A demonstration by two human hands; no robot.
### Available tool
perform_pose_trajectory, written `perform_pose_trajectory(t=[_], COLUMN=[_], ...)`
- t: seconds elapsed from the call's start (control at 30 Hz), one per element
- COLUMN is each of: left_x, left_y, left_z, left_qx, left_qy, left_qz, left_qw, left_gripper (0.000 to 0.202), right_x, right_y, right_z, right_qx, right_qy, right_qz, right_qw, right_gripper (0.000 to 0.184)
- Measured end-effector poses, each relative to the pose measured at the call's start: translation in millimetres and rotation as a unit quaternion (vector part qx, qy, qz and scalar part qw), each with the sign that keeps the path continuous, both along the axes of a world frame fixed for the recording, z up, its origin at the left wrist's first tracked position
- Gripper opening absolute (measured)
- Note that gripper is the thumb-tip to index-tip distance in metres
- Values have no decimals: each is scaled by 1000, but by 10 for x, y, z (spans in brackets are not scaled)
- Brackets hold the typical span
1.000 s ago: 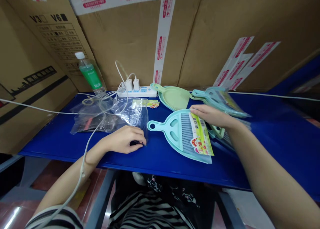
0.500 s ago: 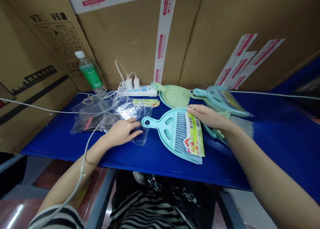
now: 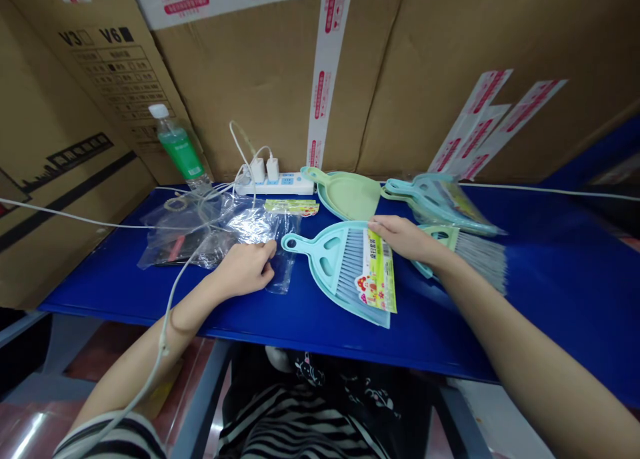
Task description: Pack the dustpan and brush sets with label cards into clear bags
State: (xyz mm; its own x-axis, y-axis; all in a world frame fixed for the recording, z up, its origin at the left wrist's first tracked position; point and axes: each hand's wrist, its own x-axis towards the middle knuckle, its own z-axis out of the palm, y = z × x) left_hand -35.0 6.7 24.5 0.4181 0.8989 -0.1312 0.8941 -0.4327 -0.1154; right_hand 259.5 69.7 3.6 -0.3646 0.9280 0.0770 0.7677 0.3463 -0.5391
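Brush [image 3: 351, 271] and label [image 3: 380, 275] in place, the dustpan [image 3: 334, 297] lies outside the plastic bag [image 3: 284, 265], pinched in your right hand [image 3: 406, 237]; your left hand [image 3: 246, 269] curls, hold unclear.

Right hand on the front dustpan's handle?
No, the right hand holds the dustpan by its edge, with the handle toward the left hand.

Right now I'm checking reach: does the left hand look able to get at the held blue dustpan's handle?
Probably yes: the left hand is close by the handle, whose end points toward it; only a clear bag lies low there.
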Motion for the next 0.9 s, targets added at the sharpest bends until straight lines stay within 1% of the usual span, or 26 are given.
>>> perform_pose_trajectory(t=[0.1,0.17,0.27,0.33,0.43,0.57,0.73,0.9], left_x=[-4,-16,-38,-50,-60,-65,-59,-9], left_y=[7,10,11,9,6,3,-17,-51], left_z=[0,-6,-17,-22,-24,-17,10,15], left_qx=[-4,-4,4,13,17,-16,-68,-106], left_qy=[0,-20,-74,-129,-222,-312,-371,-406], left_qz=[0,-10,-25,-34,-52,-68,-75,-104], left_qw=[1000,1000,997,991,973,948,923,902], left_gripper=[19,19,17,14,12,11,9,2], right_x=[-7,-10,-3,9,30,56,36,-65], right_y=[-4,-8,-14,-15,-10,-3,-30,-97], right_z=[7,13,23,32,50,75,86,99], right_qx=[1,0,0,3,5,0,-11,-17], right_qy=[-7,-11,-13,-13,-11,0,38,42], right_qz=[-3,-3,-2,-1,1,5,6,19], right_qw=[1000,1000,1000,1000,1000,1000,999,999], right_gripper=[29,28,28,29,32,36,40,34])
